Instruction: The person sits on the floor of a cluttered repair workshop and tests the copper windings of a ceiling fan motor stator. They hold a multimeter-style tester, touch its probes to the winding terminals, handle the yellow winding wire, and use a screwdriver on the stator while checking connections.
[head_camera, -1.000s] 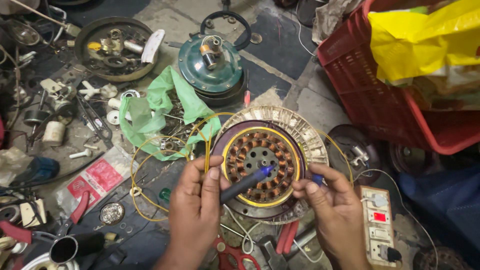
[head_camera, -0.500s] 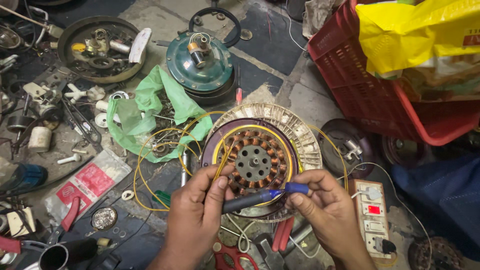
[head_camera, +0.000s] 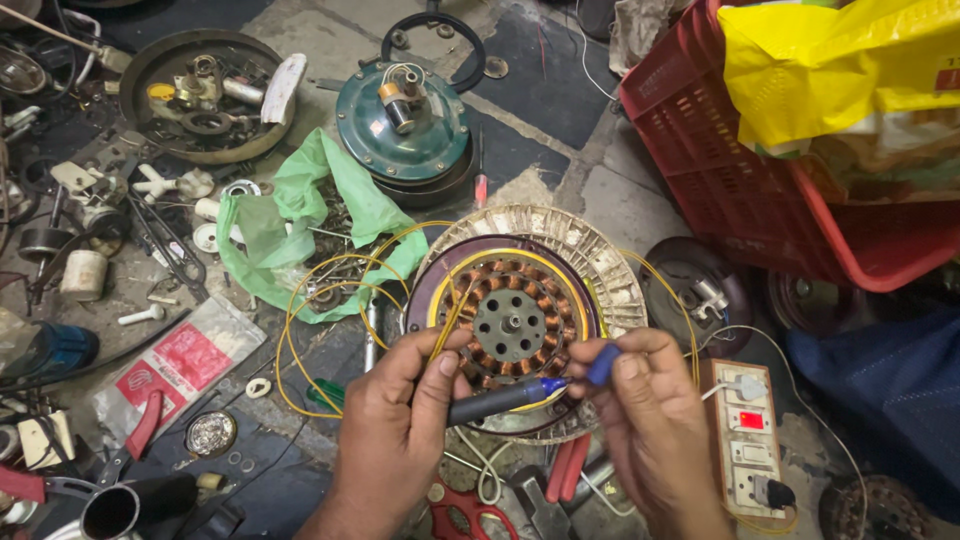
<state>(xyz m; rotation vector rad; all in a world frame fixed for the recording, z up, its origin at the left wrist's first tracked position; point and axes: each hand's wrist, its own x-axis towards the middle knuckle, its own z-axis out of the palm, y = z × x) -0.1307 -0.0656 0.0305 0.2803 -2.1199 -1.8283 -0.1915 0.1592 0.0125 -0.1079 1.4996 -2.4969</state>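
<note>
Left hand (head_camera: 400, 420) grips pen body (head_camera: 495, 400) | right hand (head_camera: 645, 400) pinches blue cap (head_camera: 603, 364) | over motor stator (head_camera: 510, 322)

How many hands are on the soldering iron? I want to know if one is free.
2. The left hand grips the dark handle of the soldering iron; the right hand pinches its blue end, over the copper-wound stator. Neither hand is free.
</note>
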